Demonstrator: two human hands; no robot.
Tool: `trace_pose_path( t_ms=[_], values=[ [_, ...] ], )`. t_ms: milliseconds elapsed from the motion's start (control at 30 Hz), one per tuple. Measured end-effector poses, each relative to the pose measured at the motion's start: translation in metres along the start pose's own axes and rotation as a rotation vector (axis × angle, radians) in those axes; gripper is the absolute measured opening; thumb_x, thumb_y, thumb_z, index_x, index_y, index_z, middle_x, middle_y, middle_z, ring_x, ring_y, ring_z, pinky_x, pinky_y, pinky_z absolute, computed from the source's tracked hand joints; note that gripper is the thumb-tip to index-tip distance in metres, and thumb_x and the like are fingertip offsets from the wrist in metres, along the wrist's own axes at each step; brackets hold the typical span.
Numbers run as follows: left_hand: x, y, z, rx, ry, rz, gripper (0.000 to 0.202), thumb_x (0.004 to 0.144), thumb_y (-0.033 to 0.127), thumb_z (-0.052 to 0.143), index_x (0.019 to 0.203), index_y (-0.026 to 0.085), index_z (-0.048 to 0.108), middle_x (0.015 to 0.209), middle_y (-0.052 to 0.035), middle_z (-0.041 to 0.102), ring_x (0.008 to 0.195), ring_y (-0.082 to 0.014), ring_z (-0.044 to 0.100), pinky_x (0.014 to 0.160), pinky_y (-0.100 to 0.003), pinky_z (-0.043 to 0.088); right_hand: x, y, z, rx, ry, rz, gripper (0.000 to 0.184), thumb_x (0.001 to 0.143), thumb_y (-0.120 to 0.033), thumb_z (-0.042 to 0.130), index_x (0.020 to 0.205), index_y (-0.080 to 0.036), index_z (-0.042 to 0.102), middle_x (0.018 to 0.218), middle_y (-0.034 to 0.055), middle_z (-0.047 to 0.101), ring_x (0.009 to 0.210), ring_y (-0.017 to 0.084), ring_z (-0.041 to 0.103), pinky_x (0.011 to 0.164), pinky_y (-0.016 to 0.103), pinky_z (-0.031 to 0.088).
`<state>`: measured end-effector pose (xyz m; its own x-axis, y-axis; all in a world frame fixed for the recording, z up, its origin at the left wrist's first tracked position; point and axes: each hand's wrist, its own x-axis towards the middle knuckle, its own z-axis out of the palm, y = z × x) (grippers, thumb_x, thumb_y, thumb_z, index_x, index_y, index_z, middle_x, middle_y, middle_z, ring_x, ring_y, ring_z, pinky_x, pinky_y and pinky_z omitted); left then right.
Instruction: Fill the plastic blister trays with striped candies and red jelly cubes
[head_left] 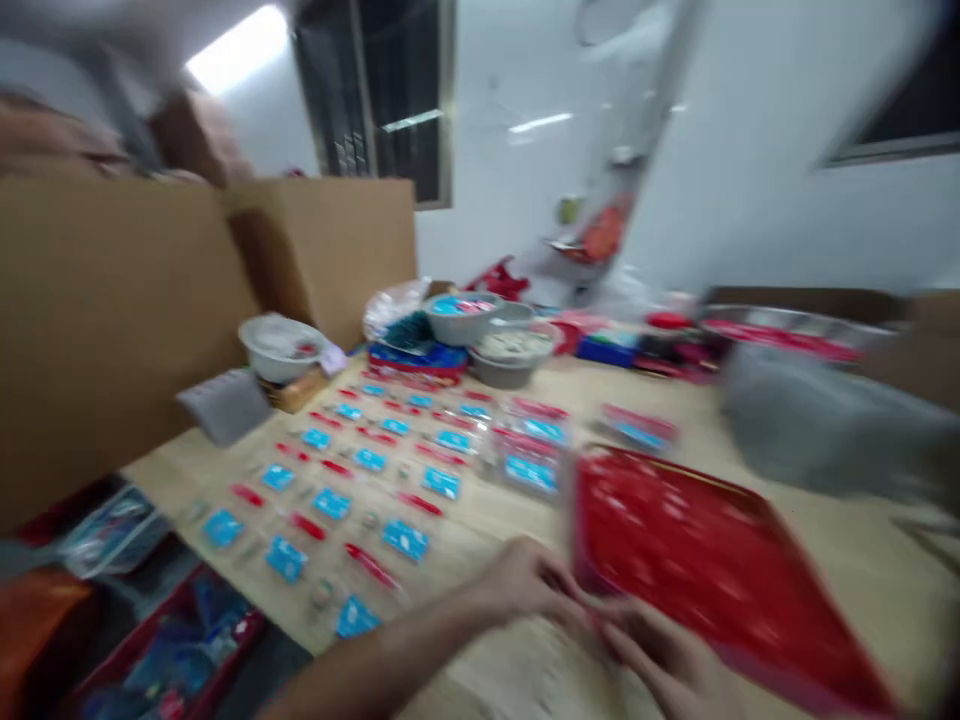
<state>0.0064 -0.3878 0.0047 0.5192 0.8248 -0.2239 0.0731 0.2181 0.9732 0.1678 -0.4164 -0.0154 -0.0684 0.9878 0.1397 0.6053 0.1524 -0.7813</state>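
My left hand (521,585) and my right hand (667,655) meet over the front of the table, beside the near left corner of a red tray (577,530). Both hands are closed, fingertips pinched together around something small. Blur hides what it is; a hint of red shows between the fingers. Small blurred red things appear to lie in the tray. To the left of my hands, rows of flat sets cover the wooden table (480,530), each with a blue card (405,538) and a slim red piece (373,567).
Stacked clear packs with blue labels (531,472) stand behind the tray. Grey bowls (510,350) and a white bowl (277,345) are at the back. A cardboard partition (112,330) lines the left. A grey plastic bag (817,420) lies at right; a crate (112,530) sits below.
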Motion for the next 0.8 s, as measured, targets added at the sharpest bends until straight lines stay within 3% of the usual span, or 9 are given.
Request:
trace_pose_path(
  t_ms=[67,167,267,533,800],
  values=[
    [0.008,-0.003,-0.003,-0.033,0.016,0.025,0.024,0.057,0.03,0.076,0.068,0.01,0.069,0.057,-0.0006,0.06,0.055,-0.0128,0.054,0.058,-0.027,0.045,-0.007,0.004,-0.013,-0.007,-0.035,0.075,0.013,0.077,-0.035,0.062,0.069,-0.025,0.062,0.067,0.0017,0.064,0.064,0.018,0.061,0.053,0.027,0.048],
    [0.014,-0.007,-0.005,-0.01,-0.007,0.014,0.019,0.056,0.026,0.072,0.066,0.01,0.069,0.051,-0.0003,0.06,0.049,-0.0101,0.05,0.05,-0.022,0.037,-0.007,0.006,-0.013,0.236,-0.081,0.079,0.01,0.073,-0.025,0.054,0.068,-0.017,0.058,0.063,0.0002,0.06,0.058,0.014,0.055,0.053,0.024,0.044],
    [0.008,-0.016,-0.003,0.061,-0.008,-0.004,0.012,0.057,0.02,0.067,0.063,0.01,0.069,0.05,0.0,0.06,0.047,-0.0085,0.048,0.048,-0.02,0.034,-0.011,0.007,-0.001,0.279,-0.069,0.095,0.007,0.068,-0.016,0.05,0.065,-0.017,0.056,0.06,-0.0021,0.056,0.057,0.012,0.052,0.053,0.021,0.039],
    [0.001,-0.059,-0.003,0.461,0.175,-0.011,0.013,0.061,0.014,0.057,0.065,0.013,0.069,0.058,-0.0008,0.065,0.056,-0.0127,0.055,0.054,-0.021,0.039,-0.023,0.005,0.029,-0.097,-0.093,0.091,0.019,0.067,-0.005,0.045,0.062,-0.017,0.058,0.06,-0.0005,0.06,0.06,0.013,0.053,0.057,0.021,0.034],
    [0.001,-0.064,0.0,0.688,0.209,0.078,0.02,0.064,0.009,0.049,0.062,0.014,0.068,0.062,-0.0027,0.066,0.06,-0.0149,0.056,0.058,-0.023,0.037,-0.025,-0.003,0.032,-0.223,-0.099,0.034,0.027,0.073,-0.004,0.042,0.072,-0.018,0.065,0.073,0.0045,0.068,0.069,0.016,0.059,0.063,0.023,0.037]
  ],
)
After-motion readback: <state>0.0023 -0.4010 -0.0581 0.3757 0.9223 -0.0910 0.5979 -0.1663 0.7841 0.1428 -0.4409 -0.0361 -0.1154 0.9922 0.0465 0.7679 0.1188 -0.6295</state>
